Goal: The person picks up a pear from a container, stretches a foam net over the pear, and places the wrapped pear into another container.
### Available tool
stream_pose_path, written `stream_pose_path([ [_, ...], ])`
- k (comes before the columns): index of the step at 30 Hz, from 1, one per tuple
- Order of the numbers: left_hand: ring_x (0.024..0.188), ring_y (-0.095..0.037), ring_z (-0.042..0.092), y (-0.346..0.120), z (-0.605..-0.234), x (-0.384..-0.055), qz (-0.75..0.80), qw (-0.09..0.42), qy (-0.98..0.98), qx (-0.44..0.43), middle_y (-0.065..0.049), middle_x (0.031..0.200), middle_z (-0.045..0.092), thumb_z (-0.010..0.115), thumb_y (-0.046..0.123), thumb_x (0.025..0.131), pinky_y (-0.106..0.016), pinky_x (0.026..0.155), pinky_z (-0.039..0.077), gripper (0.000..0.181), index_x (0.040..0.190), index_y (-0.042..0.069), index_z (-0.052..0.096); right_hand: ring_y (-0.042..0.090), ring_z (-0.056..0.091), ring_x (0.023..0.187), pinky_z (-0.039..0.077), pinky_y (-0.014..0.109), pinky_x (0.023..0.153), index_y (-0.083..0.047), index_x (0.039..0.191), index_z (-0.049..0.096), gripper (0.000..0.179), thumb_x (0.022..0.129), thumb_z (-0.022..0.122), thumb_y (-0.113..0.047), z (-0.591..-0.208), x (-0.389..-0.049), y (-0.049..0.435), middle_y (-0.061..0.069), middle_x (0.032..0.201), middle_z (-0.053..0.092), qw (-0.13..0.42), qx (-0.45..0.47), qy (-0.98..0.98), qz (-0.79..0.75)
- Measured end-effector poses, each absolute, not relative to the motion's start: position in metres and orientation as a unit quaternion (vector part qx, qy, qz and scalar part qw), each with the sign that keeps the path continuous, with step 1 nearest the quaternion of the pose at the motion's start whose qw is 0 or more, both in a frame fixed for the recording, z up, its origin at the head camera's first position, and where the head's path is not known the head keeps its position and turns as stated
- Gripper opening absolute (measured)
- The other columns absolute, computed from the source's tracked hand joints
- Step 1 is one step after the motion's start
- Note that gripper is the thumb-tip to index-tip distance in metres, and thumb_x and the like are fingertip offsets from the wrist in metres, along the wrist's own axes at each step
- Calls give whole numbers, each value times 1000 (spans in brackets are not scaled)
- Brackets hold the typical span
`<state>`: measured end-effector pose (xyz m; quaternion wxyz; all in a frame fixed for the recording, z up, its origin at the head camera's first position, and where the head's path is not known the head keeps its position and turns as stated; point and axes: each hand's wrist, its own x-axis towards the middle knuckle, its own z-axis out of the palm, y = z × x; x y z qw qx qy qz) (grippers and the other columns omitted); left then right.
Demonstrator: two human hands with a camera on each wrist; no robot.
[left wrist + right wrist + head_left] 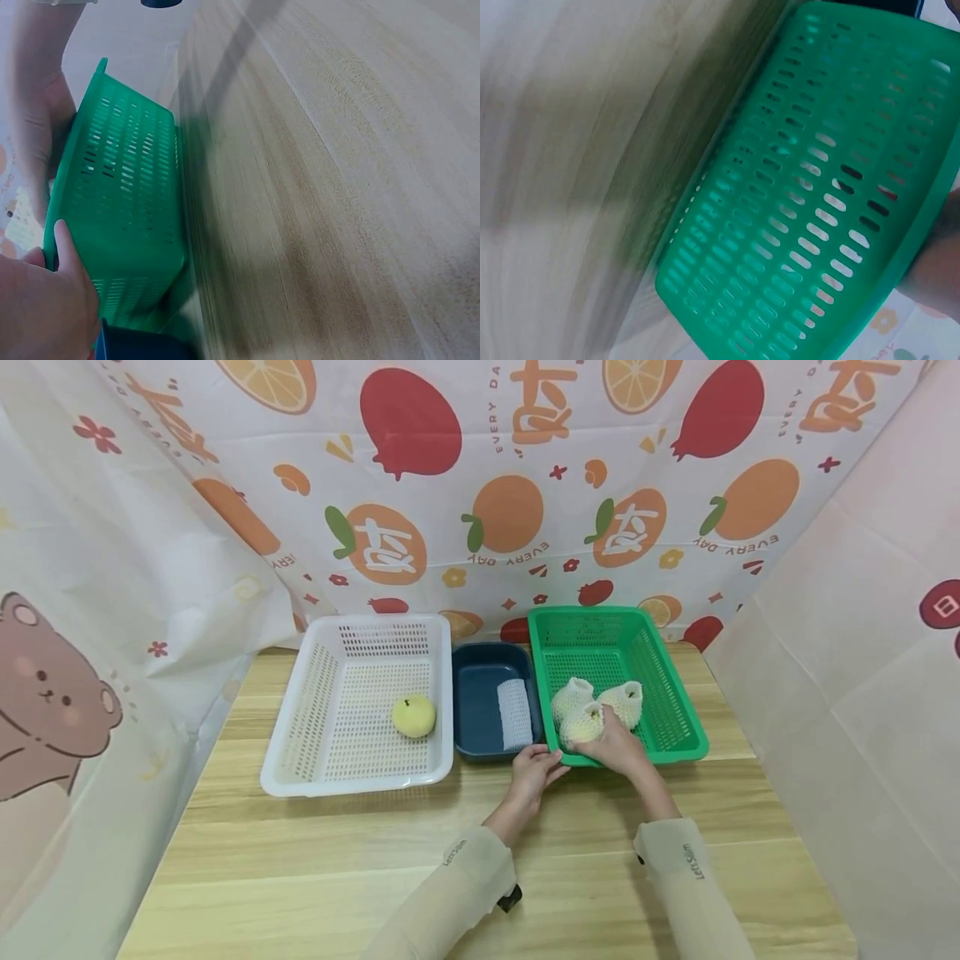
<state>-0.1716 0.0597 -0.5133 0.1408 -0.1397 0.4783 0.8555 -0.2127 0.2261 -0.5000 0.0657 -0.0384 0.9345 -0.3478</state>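
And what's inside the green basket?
Three fruits in white foam nets; the right hand grips the front one. The nets hide most of the fruits' skin, and the floor of the green basket underneath them is covered.

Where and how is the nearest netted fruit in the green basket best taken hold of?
The nearest netted fruit is probably best gripped round its sides, coming from above: it is rounded, two others crowd behind, and the green basket is walled but open on top.
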Motion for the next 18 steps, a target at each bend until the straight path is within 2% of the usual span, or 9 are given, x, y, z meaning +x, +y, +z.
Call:
stream_pose_path([
  [3, 85, -22, 59, 60, -514, -172, 855, 141, 478, -142, -9, 85, 49, 54, -8, 89, -34, 80, 51, 30, 114, -16, 39, 38, 46, 111, 42, 53, 86, 4, 137, 25, 93, 73, 74, -43, -499, -214, 228, 26, 126, 44, 81, -39, 926, -366],
  [11, 78, -18, 58, 60, -515, -173, 857, 141, 475, -141, -9, 84, 48, 54, -8, 88, -34, 80, 51, 30, 113, -16, 39, 36, 48, 107, 43, 50, 85, 3, 136, 27, 89, 74, 74, -40, -497, -215, 231, 24, 122, 48, 89, -38, 922, -374],
  [15, 78, -17, 58, 60, -515, -172, 856, 140, 476, -144, -9, 84, 48, 54, -8, 88, -34, 80, 51, 30, 113, -16, 39, 36, 48, 107, 42, 51, 85, 1, 136, 28, 87, 74, 74, -38, -499, -217, 230, 23, 122, 48, 85, -40, 924, -371],
  [18, 78, -17, 58, 60, -514, -172, 857, 139, 475, -146, -9, 83, 48, 53, -8, 88, -34, 80, 52, 30, 113, -16, 39, 35, 50, 103, 45, 50, 80, -1, 135, 31, 85, 73, 74, -39, -502, -217, 227, 20, 118, 51, 69, -35, 931, -356],
])
